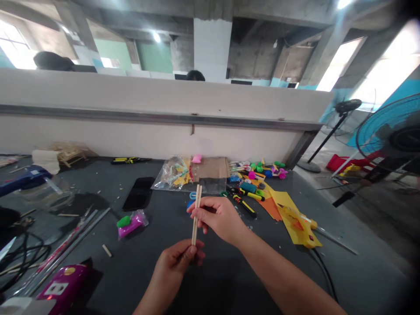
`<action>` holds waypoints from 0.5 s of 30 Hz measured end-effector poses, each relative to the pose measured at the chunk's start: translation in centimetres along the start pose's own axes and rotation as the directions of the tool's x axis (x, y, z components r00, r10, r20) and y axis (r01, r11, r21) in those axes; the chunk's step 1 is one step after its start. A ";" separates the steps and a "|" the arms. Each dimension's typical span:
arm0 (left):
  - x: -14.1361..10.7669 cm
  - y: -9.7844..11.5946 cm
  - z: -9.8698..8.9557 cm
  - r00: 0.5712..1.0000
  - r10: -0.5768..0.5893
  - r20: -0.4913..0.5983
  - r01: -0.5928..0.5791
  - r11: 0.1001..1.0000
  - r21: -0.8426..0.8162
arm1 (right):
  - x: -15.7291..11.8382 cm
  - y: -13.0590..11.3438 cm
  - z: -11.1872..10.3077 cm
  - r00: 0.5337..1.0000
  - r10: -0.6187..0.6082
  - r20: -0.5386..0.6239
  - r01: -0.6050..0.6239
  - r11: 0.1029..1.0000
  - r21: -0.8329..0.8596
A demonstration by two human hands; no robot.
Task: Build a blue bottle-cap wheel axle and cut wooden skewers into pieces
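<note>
Two thin wooden sticks (196,214) stand nearly upright side by side above the dark grey worktable (138,267). My left hand (175,260) pinches their lower end, and my right hand (218,218) grips them higher up from the right. Behind the sticks, partly hidden by my right hand, lies a pair of blue-handled scissors (192,199). A magenta packet with a green lump of clay (131,225) rests to the left of my hands. A short loose wooden stick piece (106,250) lies nearer my left hand.
A black phone (138,193), a plastic bag of yellow pieces (170,175), cardboard (210,169), and yellow-handled cutters (244,205) lie ahead. Yellow foam sheets (297,225) lie right. Long rods (68,245) and black cables (26,262) are left. A pedestal fan (389,131) stands beyond the right edge.
</note>
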State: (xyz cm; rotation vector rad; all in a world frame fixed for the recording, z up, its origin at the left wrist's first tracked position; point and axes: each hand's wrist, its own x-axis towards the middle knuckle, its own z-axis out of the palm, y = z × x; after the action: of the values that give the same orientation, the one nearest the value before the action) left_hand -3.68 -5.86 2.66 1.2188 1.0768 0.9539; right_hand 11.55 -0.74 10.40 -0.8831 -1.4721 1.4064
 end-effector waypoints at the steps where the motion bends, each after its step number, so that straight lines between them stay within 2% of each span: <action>1: 0.0 0.0 -0.1 1.000 0.004 0.002 -0.004 1.000 0.005 | 0.0 -0.1 0.0 1.000 0.003 0.002 -0.003 1.000 0.001; 10: 0.3 -0.4 -0.2 0.999 -0.037 -0.014 0.038 0.999 0.017 | 0.1 -0.2 -0.3 0.998 -0.027 -0.051 0.030 0.999 0.043; 13: 0.1 0.4 -0.2 0.994 -0.098 -0.041 0.092 0.988 -0.127 | 0.6 0.1 -1.0 0.992 -0.033 -0.125 0.044 0.995 0.088; 15: -0.2 1.1 -0.3 0.990 -0.139 -0.036 0.119 0.937 -0.328 | 1.1 0.4 -1.9 0.978 -0.029 -0.207 0.061 0.987 0.150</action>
State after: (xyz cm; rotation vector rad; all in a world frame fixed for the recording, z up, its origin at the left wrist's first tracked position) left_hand -3.97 -5.84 3.72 0.8436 0.9857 1.0240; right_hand 12.91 0.95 10.08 -0.8629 -1.2035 1.3350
